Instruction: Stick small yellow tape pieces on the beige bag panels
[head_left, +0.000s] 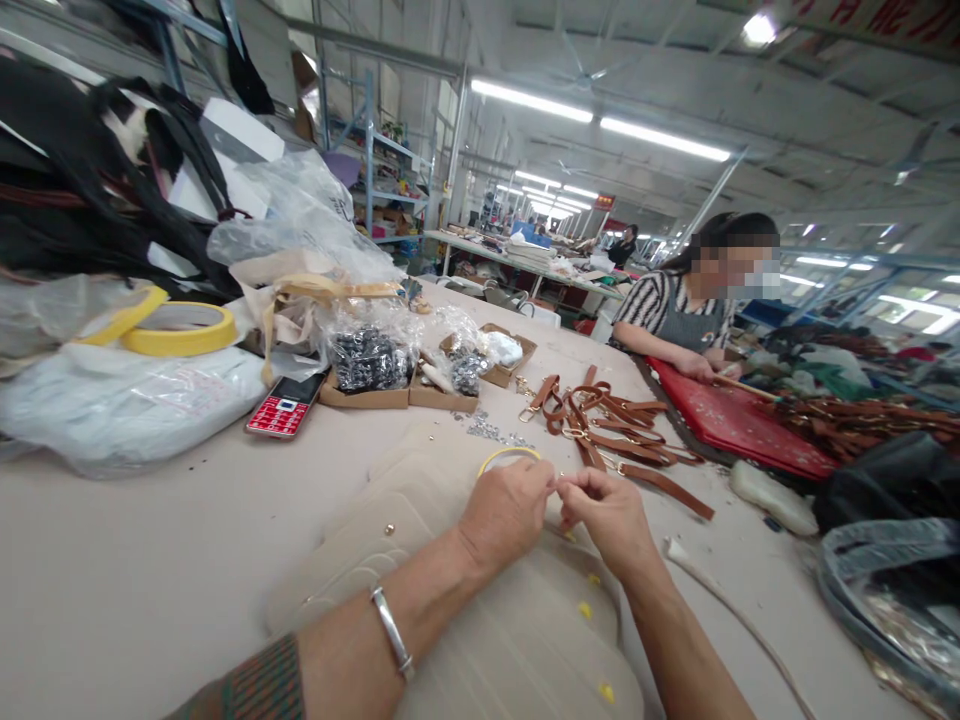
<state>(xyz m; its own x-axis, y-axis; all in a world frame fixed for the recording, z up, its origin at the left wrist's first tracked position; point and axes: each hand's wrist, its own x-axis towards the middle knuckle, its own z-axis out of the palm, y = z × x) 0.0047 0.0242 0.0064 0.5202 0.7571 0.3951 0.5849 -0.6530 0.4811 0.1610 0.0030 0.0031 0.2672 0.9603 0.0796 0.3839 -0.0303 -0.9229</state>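
My left hand (510, 512) and my right hand (604, 510) meet over a stack of beige bag panels (442, 600). Both are closed in a pinch, fingertips almost touching; whatever they hold is too small to make out. Just behind my left hand shows the rim of a yellow tape roll (504, 453), mostly hidden. One gold stud (389, 530) sits on the upper panel. Along the right edge of the stack are several small yellow tape pieces (585, 609). Beyond my hands, small silvery metal parts (495, 430) lie scattered on the table.
Brown leather straps (600, 415) with buckles lie ahead. Cardboard trays (367, 398) with bagged parts, a red phone (283, 405) and yellow tape rolls (180, 328) are left. A cord (739, 615) runs at right. Across the table a person (682, 310) works at a red board (739, 415).
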